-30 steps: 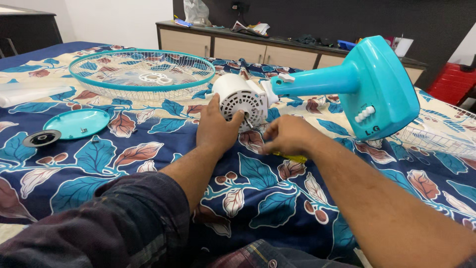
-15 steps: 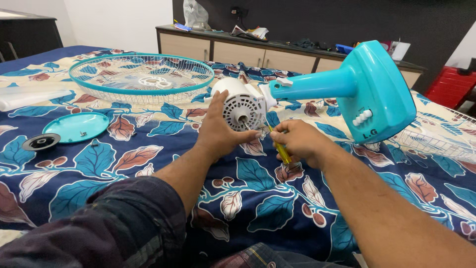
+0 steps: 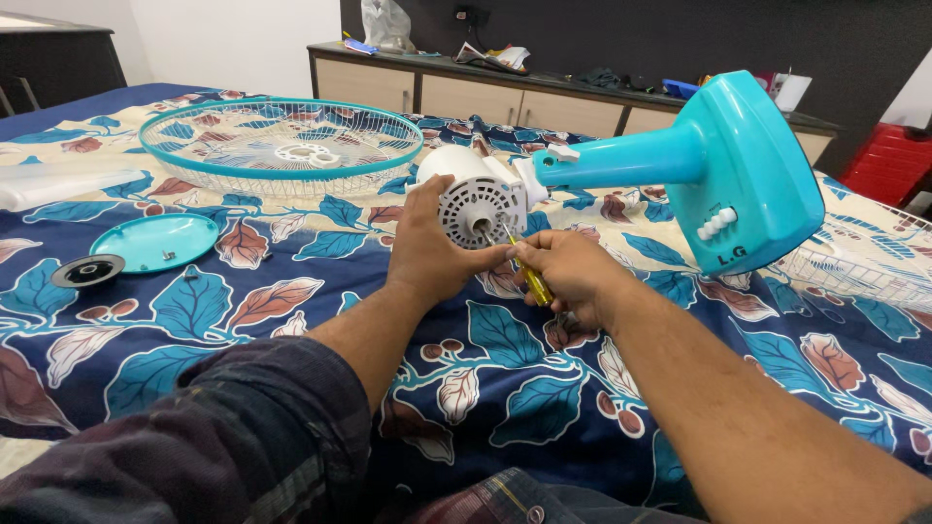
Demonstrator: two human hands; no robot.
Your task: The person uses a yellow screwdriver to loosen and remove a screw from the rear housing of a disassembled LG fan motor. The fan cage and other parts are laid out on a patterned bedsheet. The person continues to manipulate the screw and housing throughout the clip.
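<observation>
The left hand (image 3: 427,254) steadies the white fan motor (image 3: 473,199) while the right hand (image 3: 573,274) holds a yellow screwdriver (image 3: 529,277) against it.

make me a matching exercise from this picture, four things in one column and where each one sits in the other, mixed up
Things:
1. white ribbed fan motor housing
2. yellow-handled screwdriver
3. round teal wire fan guard
4. small round teal plastic cap

Places:
A. lying on the bedsheet near the left edge
B. gripped in the right hand
C. lying flat at the far side of the bed
D. steadied by the left hand

Pairs: 1-D, 2-B, 3-C, 4-A
</observation>
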